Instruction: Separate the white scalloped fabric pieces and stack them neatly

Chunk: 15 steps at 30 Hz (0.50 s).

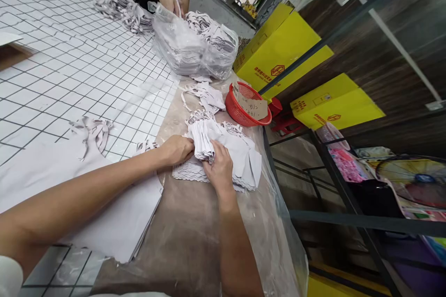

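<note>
A folded bundle of white cloth pieces (pixel 202 138) lies on a wider stack of white pieces (pixel 244 158) near the table's right edge. My left hand (pixel 177 150) is closed at the bundle's left side, fingers curled against it. My right hand (pixel 220 165) grips the bundle's lower right end, with the thumb below and fingers over the folds. Under my left forearm, a large stack of white cloth (pixel 114 213) with loose straps (pixel 92 132) spreads over the grid-patterned cover.
Across the table a person's hand (pixel 169 1) touches a clear plastic bag (pixel 184 51) of folded pieces. A red basket (pixel 240 110) holding cardboard stands at the right edge, past more strapped cloth (pixel 209 96). Yellow boxes (pixel 278 55) and a dark metal rack (pixel 343 185) are beyond.
</note>
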### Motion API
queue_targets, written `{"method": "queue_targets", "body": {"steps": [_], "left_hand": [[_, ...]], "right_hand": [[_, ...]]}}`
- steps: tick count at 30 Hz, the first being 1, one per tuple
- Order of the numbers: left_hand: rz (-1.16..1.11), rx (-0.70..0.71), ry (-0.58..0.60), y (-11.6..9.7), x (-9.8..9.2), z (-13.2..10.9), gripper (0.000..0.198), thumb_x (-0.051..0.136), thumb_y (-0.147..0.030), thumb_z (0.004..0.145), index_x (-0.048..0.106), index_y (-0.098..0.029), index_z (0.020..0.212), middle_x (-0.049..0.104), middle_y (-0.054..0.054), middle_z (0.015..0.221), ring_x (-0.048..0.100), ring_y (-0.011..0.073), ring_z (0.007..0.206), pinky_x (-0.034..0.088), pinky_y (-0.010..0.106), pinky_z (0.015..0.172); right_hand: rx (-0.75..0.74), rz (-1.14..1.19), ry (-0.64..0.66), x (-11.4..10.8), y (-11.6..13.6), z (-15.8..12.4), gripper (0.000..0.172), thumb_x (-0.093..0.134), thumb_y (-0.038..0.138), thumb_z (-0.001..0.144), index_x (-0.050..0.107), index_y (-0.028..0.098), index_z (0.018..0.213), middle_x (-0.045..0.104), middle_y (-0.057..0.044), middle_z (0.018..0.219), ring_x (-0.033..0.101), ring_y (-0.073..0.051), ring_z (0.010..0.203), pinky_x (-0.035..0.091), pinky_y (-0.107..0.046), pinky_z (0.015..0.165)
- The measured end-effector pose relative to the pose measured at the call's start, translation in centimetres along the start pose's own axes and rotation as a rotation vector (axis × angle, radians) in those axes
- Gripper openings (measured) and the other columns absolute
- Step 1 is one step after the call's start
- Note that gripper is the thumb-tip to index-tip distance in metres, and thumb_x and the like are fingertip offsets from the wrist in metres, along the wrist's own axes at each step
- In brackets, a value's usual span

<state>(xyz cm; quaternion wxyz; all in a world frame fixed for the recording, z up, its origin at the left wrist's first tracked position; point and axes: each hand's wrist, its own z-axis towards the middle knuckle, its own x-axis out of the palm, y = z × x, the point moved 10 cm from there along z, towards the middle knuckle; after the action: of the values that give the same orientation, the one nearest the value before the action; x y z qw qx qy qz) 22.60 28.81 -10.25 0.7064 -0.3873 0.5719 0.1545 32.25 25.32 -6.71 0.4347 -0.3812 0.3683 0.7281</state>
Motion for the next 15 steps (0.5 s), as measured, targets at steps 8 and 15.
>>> {"method": "queue_targets", "body": {"steps": [8,15], "left_hand": [[-0.062,0.046,-0.084,-0.2,-1.0,0.6,0.024,0.046,-0.018,0.084,0.07,-0.014,0.084,0.073,0.011,0.089,0.066,0.0213,0.074,0.04,0.028,0.06],[-0.212,-0.025,-0.15,0.2,-1.3,0.5,0.019,0.048,-0.017,0.082,0.064,-0.015,0.074,0.07,0.01,0.082,0.062,0.0201,0.071,0.039,0.029,0.062]], "right_hand": [[0.002,0.0,-0.011,0.4,-0.1,-0.1,0.059,0.065,0.039,0.082,0.048,0.015,0.134,0.059,-0.018,0.127,0.055,-0.032,0.117,0.046,-0.05,0.1],[0.081,-0.086,-0.137,0.7,-0.4,-0.1,0.05,0.059,0.027,0.082,0.049,0.015,0.129,0.062,-0.018,0.119,0.057,-0.031,0.111,0.046,-0.047,0.098]]}}
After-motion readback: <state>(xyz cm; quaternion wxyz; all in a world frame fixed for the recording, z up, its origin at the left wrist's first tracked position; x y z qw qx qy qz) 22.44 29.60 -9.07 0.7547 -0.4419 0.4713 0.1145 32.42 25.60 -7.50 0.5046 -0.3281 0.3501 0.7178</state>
